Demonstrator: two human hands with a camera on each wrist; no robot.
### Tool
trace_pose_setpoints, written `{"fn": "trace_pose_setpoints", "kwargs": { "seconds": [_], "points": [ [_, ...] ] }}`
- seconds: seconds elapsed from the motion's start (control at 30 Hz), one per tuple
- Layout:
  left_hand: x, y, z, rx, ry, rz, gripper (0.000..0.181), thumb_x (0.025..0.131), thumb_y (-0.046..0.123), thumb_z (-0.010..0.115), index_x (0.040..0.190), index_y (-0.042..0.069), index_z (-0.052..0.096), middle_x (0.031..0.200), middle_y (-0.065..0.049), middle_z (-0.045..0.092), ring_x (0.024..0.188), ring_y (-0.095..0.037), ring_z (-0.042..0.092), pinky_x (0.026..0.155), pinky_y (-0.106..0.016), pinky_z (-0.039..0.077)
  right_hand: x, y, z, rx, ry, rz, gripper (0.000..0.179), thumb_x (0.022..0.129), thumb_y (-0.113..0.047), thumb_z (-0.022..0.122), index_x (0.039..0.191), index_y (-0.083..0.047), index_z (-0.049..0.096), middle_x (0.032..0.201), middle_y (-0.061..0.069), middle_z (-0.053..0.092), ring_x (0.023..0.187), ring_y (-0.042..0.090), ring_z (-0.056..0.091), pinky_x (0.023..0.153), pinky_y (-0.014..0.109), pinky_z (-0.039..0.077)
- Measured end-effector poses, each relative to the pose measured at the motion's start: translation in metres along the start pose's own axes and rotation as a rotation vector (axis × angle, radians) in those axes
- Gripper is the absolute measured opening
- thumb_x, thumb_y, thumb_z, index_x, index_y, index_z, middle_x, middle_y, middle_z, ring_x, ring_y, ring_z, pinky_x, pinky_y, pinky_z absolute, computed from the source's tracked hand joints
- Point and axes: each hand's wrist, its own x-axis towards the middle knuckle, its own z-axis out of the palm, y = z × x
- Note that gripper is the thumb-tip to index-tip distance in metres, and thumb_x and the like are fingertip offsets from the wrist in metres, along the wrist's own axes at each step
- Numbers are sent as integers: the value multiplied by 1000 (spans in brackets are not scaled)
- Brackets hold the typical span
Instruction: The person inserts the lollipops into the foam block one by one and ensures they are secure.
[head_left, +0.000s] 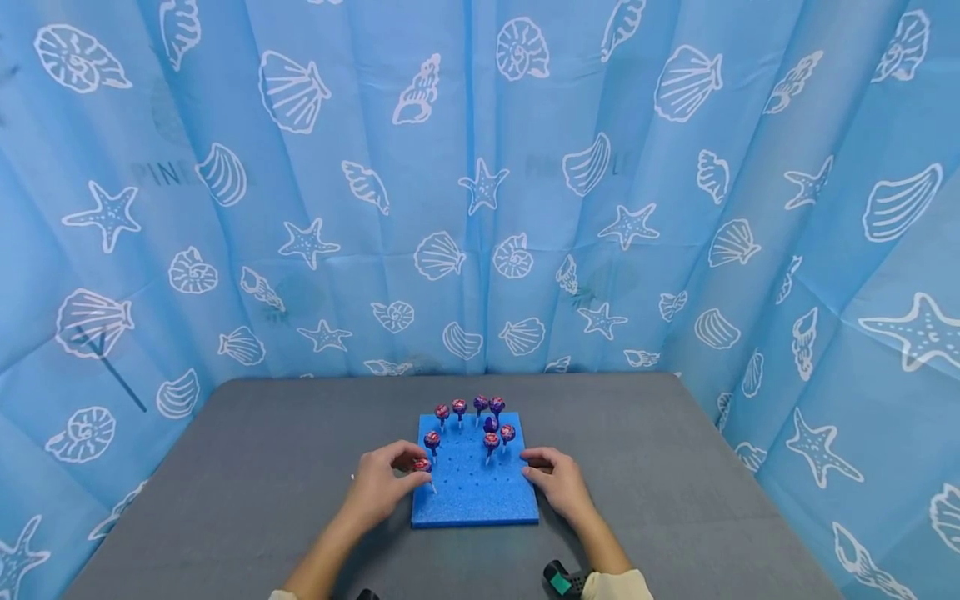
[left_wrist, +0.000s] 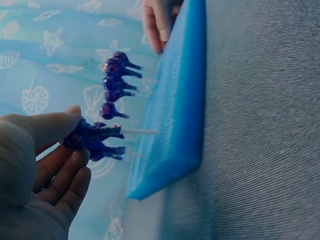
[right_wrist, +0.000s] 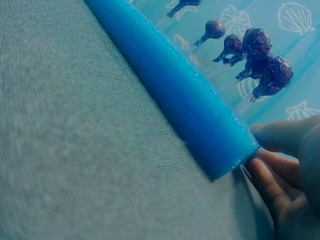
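A blue foam board (head_left: 480,492) with rows of holes lies on the grey table (head_left: 675,467). Several red-and-purple wrapped lollipops (head_left: 480,406) stand upright in its far half. My left hand (head_left: 418,471) pinches one lollipop (head_left: 422,464) by its head, near the board's left edge. In the left wrist view that lollipop (left_wrist: 97,135) sits between my thumb and fingers (left_wrist: 79,134), and its white stick (left_wrist: 139,131) reaches the foam (left_wrist: 175,100). My right hand (head_left: 527,467) holds the board's right edge; the right wrist view shows fingers (right_wrist: 280,140) against the foam's end (right_wrist: 190,100).
A blue curtain (head_left: 480,183) printed with white shells and starfish closes in the table at the back and on both sides. A black and green device (head_left: 562,579) sits at my right wrist. Bare grey tabletop lies left and right of the board.
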Motion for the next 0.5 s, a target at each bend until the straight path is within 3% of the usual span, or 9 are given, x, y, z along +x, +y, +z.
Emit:
{"fn": "trace_pose_setpoints", "kwargs": {
  "seconds": [0.5],
  "points": [
    [0, -1, 11, 21, -41, 10, 23, 85, 17, 77, 106, 12, 70, 94, 7, 65, 90, -18, 62, 78, -33, 56, -1, 0, -1, 11, 0, -2, 18, 89, -4, 69, 107, -5, 70, 104, 8, 68, 96, 25, 64, 83, 38, 55]
  ]
}}
